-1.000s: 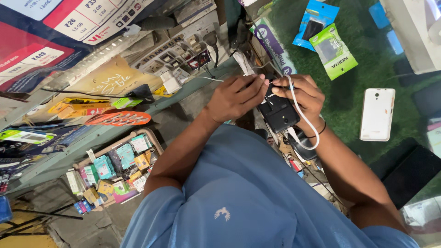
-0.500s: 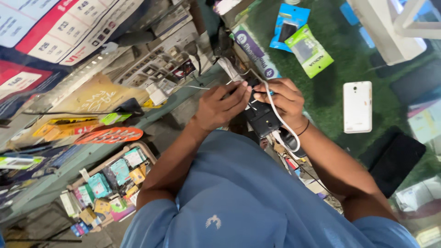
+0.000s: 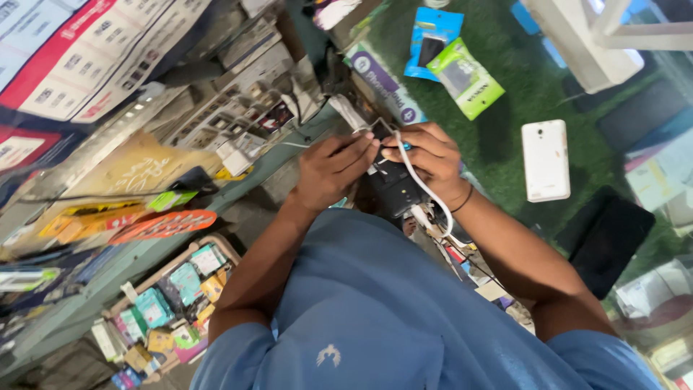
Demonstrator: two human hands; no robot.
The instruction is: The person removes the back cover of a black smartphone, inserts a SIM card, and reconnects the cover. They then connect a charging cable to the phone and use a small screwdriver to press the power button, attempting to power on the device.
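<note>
White phone (image 3: 546,159), blue shirt (image 3: 375,318), green packet (image 3: 465,78), white cable (image 3: 422,184).

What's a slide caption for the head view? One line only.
Left hand and right hand work a white cable at a black device; white phone lies nearby.

This is looking like a small mobile-phone accessory and repair shop. Packaged accessories in blue and green hanging packs (image 3: 453,61) are lying on a green counter mat (image 3: 505,144) at the upper right beside a white smartphone (image 3: 546,160), while a wooden tray of small boxed goods (image 3: 170,303) is sitting at lower left and printed price posters (image 3: 79,58) are hanging at upper left.
</note>
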